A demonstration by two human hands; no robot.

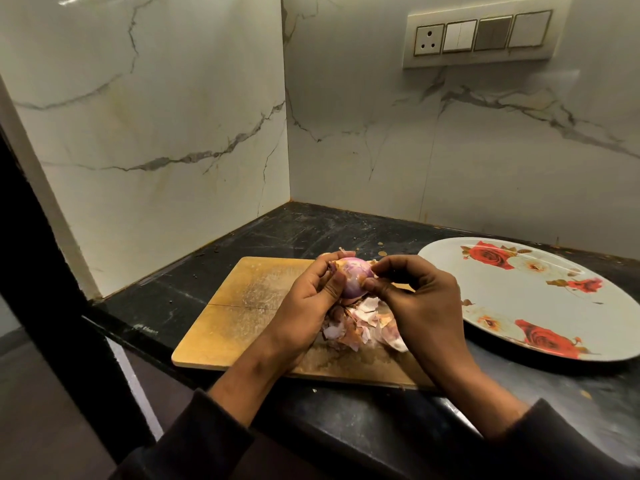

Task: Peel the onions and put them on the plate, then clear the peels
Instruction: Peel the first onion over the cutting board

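I am holding an onion (351, 277) up above the cutting board (242, 313) with both hands. My left hand (308, 306) is curling around its left side, fingers wrapped over the top and thumb pressing the front, so it is gripping the bulb. My right hand (412, 289) is pinching at the onion's right end with thumb and fingertips, on a scrap of papery skin there. The onion is showing pale purple flesh with some brown skin clinging at both ends.

Just below my hands, a heap of peels (360, 327) is lying on the wooden board, pinkish-white and brown pieces piled together near its right part. The board is resting on the dark tabletop (284, 230), close to the front edge.

To the right of the board, a large oval plate (519, 296) with red rose prints is sitting on the tabletop, with nothing on it. Behind everything, marble-patterned wall panels (173, 133) are meeting in a corner, and a switch panel (481, 32) is fixed high on the right wall.
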